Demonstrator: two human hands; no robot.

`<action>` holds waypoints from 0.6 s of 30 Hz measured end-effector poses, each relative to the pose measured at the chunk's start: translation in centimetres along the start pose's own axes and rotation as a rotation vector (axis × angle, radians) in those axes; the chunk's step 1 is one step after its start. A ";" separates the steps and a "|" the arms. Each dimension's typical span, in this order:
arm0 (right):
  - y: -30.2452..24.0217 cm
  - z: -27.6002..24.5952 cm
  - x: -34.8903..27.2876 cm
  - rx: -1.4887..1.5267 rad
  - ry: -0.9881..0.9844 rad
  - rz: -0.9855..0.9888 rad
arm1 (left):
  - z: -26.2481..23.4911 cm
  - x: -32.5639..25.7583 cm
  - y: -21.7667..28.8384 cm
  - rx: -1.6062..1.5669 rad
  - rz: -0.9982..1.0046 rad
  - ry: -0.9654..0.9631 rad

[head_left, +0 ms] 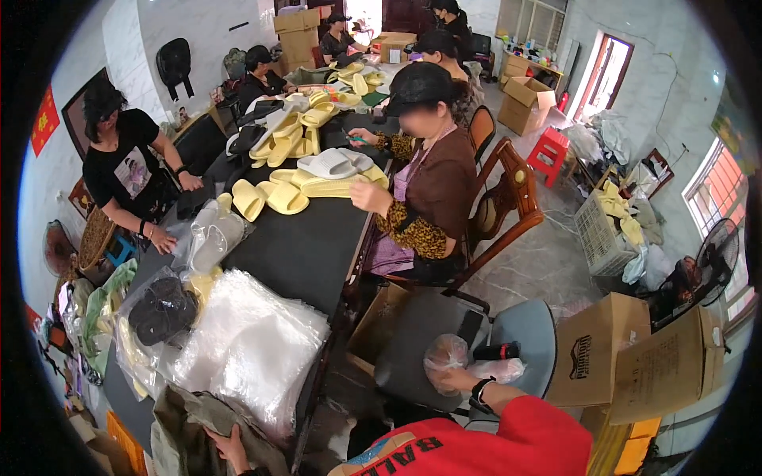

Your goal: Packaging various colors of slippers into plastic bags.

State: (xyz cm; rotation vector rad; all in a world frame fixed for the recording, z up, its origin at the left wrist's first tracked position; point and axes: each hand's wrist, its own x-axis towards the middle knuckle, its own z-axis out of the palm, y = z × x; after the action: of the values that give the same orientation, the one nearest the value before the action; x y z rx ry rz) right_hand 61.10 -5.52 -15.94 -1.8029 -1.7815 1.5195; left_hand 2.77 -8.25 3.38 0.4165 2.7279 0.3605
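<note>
the long dark worktop [302,254] is the landmark here. at its near end lies a thick stack of clear plastic bags [250,349], and just beside that stack, toward the near corner, the person's left hand [225,444] rests on a heap of olive-grey cloth [190,428]; the fingers look curled against the cloth, but whether they actually clasp it cannot be told from this angle. off the worktop's right side, over a grey chair seat [429,341], the right hand [456,379] has its grip closed loosely round a crumpled clear bag [446,355] with something pale inside, a second bagged bundle [498,370] touching it.

as for progress, it looks partly done: a few bagged pairs, one dark [163,311] and one pale [213,238], lie on the worktop beyond the bag stack, while many yellow slippers [278,198] and some white ones [333,163] are loose and unbagged at the middle and far end, where other people sit working. judging by that loose pile and the tall stack of unused bags, a good share of the packing seems left.
</note>
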 end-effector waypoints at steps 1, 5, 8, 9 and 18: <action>1.9 0.1 -0.8 -0.002 -0.008 -0.009 | 2.9 4.3 -7.5 -0.004 -0.008 0.009; 6.3 0.9 -3.1 -0.217 -0.076 -0.141 | 5.1 7.8 -11.1 -0.856 0.401 -0.211; 10.9 4.4 -3.9 -0.041 0.252 0.027 | 2.0 7.9 -15.7 -0.682 0.270 -0.039; 13.0 4.7 -5.2 0.127 0.301 0.151 | 2.5 3.4 -9.3 -0.869 0.295 -0.074; 3.9 13.4 -12.5 0.159 -0.203 0.461 | -8.8 -11.9 -20.4 -1.021 0.216 -0.580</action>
State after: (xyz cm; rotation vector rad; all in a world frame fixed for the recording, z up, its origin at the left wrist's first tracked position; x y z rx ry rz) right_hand 56.78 -23.59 -18.55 -2.1415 -1.3210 2.0094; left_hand 5.15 -32.75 8.92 0.4140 1.6489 1.3413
